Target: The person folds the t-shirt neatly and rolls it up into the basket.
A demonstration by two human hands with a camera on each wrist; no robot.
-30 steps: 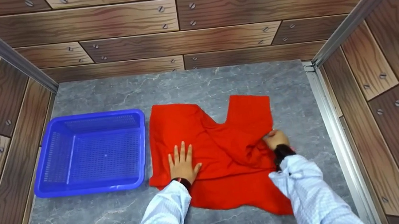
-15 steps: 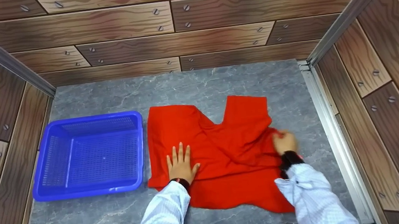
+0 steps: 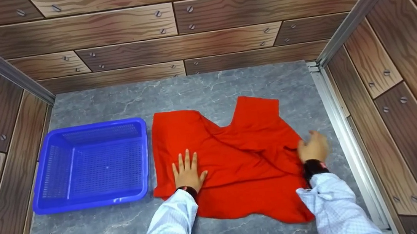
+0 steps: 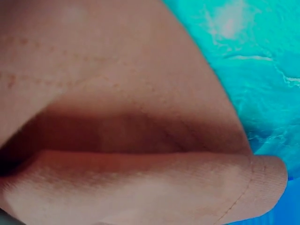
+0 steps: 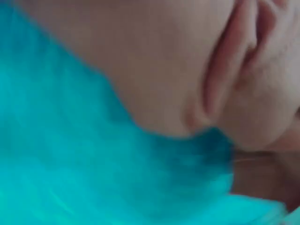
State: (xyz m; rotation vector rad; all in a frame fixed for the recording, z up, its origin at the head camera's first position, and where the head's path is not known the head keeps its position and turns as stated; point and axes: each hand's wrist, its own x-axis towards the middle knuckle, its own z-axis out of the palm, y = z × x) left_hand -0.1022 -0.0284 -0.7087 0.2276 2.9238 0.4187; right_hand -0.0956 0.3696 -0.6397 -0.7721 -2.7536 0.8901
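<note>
A red T-shirt (image 3: 235,160) lies creased on the grey surface in the head view, one short sleeve-like part sticking up at its far right. My left hand (image 3: 187,172) rests flat on its left half with the fingers spread. At the right edge, my right hand (image 3: 313,148) pinches the cloth and holds it stretched outward; its fingertips are partly hidden. The left wrist view shows a stitched fold of the shirt (image 4: 140,187) close up in shifted colours. Blurred folds of the shirt (image 5: 164,70) fill much of the right wrist view.
A blue plastic basket (image 3: 88,165) with perforated sides and nothing in it stands just left of the shirt. Wood-patterned walls (image 3: 183,18) enclose the back and sides. A metal rail (image 3: 342,134) runs along the right of the grey surface (image 3: 190,88).
My right hand has moved to the right, drawing the shirt's right edge outward and flattening some folds there. My left hand stays in place on the cloth. The head view has shifted slightly.
</note>
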